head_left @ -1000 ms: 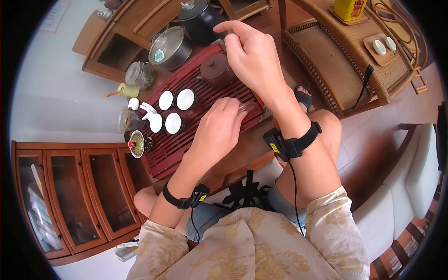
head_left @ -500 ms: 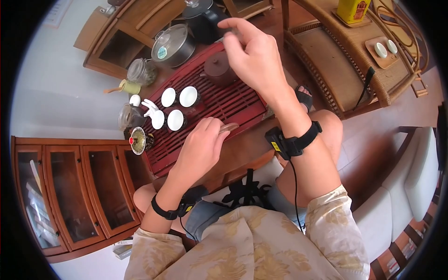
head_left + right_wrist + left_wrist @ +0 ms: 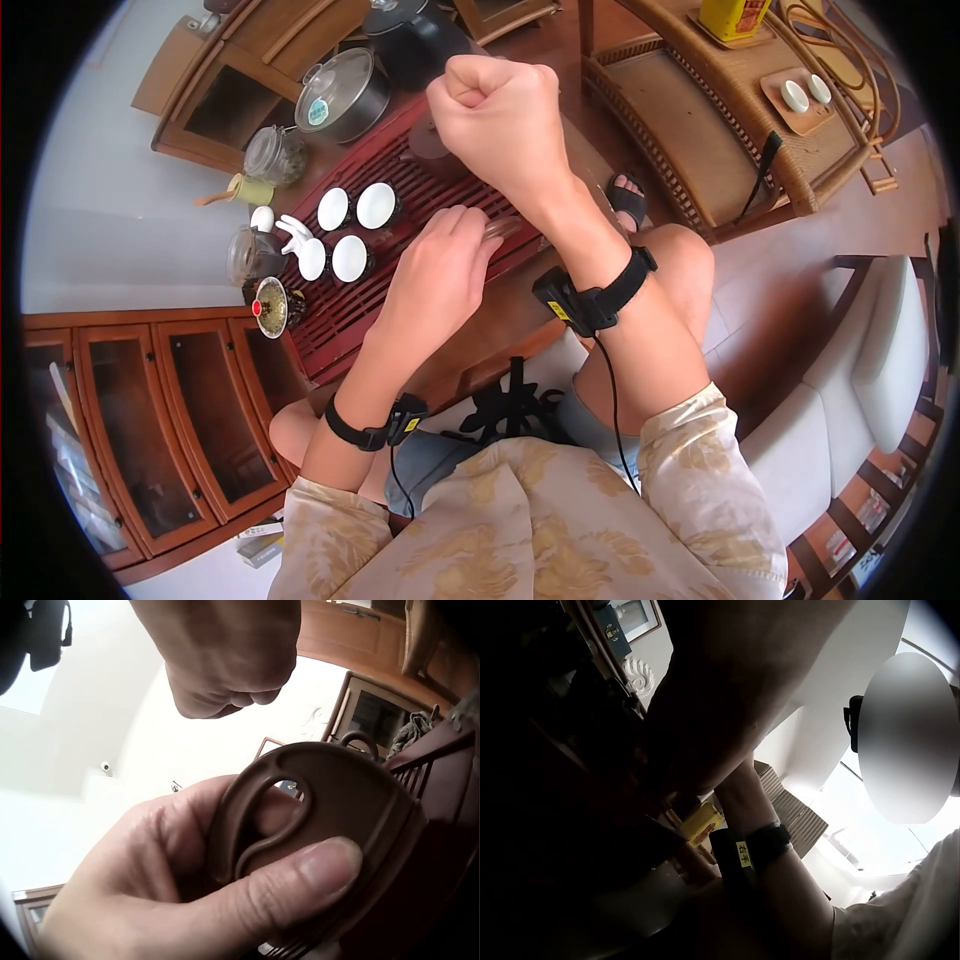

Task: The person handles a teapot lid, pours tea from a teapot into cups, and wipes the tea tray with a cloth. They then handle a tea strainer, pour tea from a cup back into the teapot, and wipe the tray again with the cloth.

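Note:
My left hand point(image 3: 428, 272) grips a flat, round brown piece point(image 3: 502, 232) over the near edge of the red slatted tea tray point(image 3: 335, 350). The right wrist view shows it close up: a brown disc point(image 3: 349, 791) with a curved, swirl-shaped opening, the left thumb pressed along its face. My right hand point(image 3: 508, 125) is raised above the tray's far right part as a fist, fingers curled in, nothing visible in it. Partly hidden below that fist is a brown teapot point(image 3: 430, 148). In the dark left wrist view, the right forearm point(image 3: 784, 874) shows beyond the left hand.
Several white-lined cups point(image 3: 348, 258) stand on the tray beside a small white figurine point(image 3: 297, 233) and a lidded bowl point(image 3: 271, 306). Glass jars point(image 3: 275, 157), a glass-lidded pot point(image 3: 342, 95) and a black kettle point(image 3: 415, 40) line the far side. A wicker stand point(image 3: 690, 130) is at right.
My right index finger and thumb, earlier held apart, have folded into a fist. The left hand drew back toward me, then moved forward again with the brown disc. The head view has shifted slightly.

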A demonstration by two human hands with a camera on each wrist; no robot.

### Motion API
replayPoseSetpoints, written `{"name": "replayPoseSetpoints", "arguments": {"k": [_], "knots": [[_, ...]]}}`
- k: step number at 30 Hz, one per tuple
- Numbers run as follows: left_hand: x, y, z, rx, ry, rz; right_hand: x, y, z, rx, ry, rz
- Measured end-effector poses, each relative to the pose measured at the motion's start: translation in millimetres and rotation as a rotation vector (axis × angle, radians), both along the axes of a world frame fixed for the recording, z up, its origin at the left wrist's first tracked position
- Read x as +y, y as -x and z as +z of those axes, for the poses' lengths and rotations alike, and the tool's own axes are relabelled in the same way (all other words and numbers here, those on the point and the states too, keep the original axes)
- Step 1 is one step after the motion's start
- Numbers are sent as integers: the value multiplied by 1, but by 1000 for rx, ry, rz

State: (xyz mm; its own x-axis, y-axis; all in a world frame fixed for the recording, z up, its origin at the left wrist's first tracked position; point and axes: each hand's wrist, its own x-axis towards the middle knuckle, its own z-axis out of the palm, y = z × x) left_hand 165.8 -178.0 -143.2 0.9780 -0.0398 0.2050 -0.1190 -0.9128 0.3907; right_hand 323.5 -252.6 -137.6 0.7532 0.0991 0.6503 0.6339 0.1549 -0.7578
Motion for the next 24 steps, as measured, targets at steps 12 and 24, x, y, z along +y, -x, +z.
{"name": "replayPoseSetpoints", "arguments": {"k": [12,24], "knots": [[25,57,6,100,16,103,-10,-4,-1,24,70,-35],[-3,8,2,-12,49,-18,-13,-7,4,87,23,-6]]}}
